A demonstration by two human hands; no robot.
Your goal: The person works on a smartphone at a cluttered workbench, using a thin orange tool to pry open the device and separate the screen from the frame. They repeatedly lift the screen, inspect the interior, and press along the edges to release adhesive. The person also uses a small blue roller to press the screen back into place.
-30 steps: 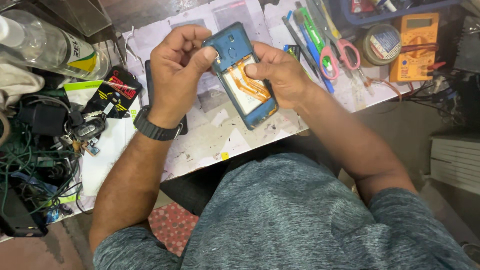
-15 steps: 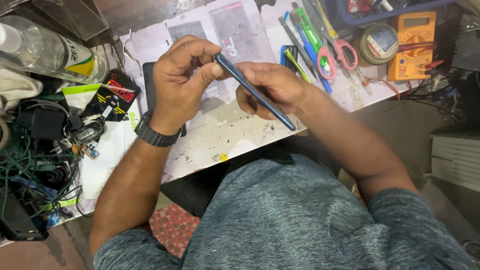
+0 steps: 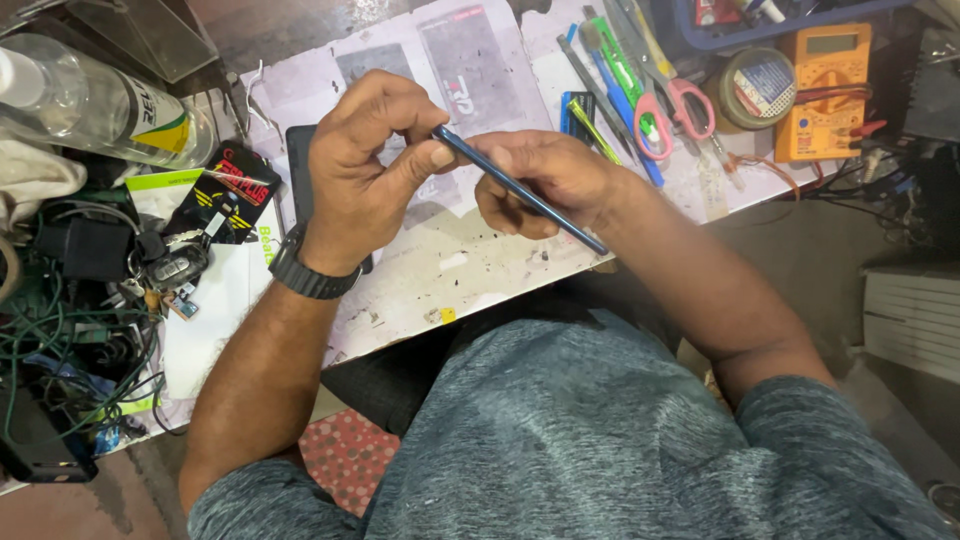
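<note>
Both hands hold a slim blue phone (image 3: 520, 190) edge-on above the bench (image 3: 470, 270), so that only its thin side shows as a dark blue line running from 10 o'clock down to 4 o'clock. The left hand (image 3: 365, 165) pinches the phone's upper end between thumb and curled fingers; a black wristwatch (image 3: 305, 275) sits on that wrist. The right hand (image 3: 555, 180) lies under and behind the phone, fingers curled around its lower half, gripping it from the far side. The two hands are close together, almost touching at the middle of the phone.

The bench top is covered with stained white paper and printed sheets. At 1 o'clock from the hands lies a row of tools: pink-handled scissors (image 3: 672, 110), a green-handled tool (image 3: 620, 65) and a blue-handled tool (image 3: 625, 120). Further out at 2 o'clock stand a round tin (image 3: 758, 88) and an orange multimeter (image 3: 825, 92) with red leads. At 10 o'clock a clear plastic bottle (image 3: 90, 100) lies on its side. At 9 o'clock a black and red packet (image 3: 225, 195) rests beside a tangle of green and black cables (image 3: 70, 340). A dark flat slab (image 3: 298, 170) lies on the bench just behind the left hand, partly hidden by it.
</note>
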